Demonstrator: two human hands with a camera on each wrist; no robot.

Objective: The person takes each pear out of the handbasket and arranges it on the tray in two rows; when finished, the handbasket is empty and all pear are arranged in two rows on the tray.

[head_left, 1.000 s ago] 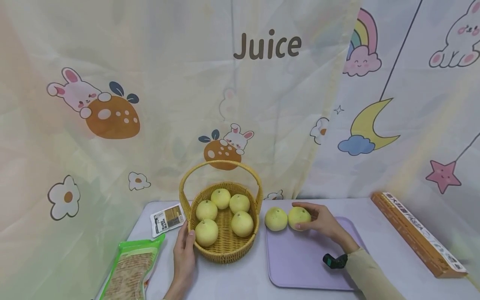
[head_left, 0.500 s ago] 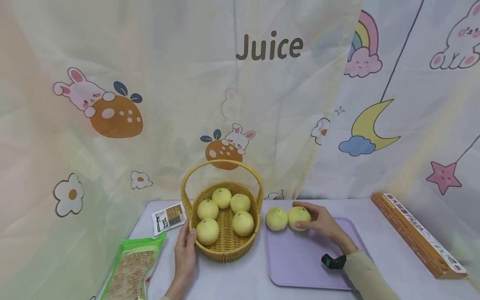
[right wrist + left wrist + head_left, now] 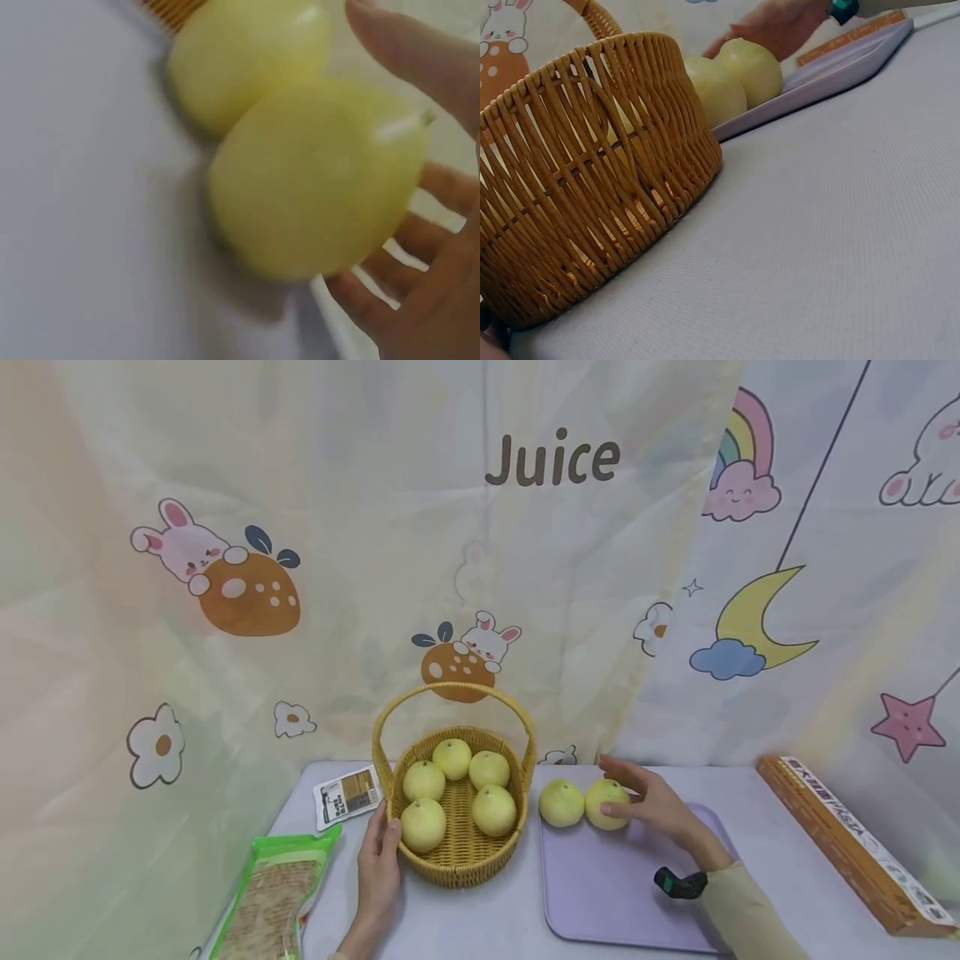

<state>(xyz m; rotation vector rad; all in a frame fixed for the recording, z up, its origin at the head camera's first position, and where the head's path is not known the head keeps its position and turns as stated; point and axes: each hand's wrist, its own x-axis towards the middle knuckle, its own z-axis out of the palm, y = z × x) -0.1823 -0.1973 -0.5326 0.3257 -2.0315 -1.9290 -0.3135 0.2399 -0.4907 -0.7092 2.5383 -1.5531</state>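
In the head view, my left hand (image 3: 378,868) rests against the left side of a wicker basket (image 3: 459,870) with a tall handle, fingers fairly straight along its wall. Several round, pale yellow-green fruits (image 3: 422,825) lie inside. My right hand (image 3: 660,806) is beside the right of two similar fruits at the back of a lilac tray (image 3: 600,902). That right fruit (image 3: 315,180) touches its neighbour (image 3: 247,52) in the right wrist view. There the thumb stands off its surface, and the spread fingers reach behind it. Only a sliver of my left hand shows in the left wrist view.
Left of the basket lie a small white packet (image 3: 347,797) and a green-edged food package (image 3: 273,893). A long orange pasta box (image 3: 855,843) lies along the right side. Printed curtains (image 3: 555,552) hang behind the white table (image 3: 465,927).
My right hand's fingers and thumb have loosened from the right fruit, the fingers lifting slightly. My left hand keeps its place at the basket. The head view has shifted a little to the left.
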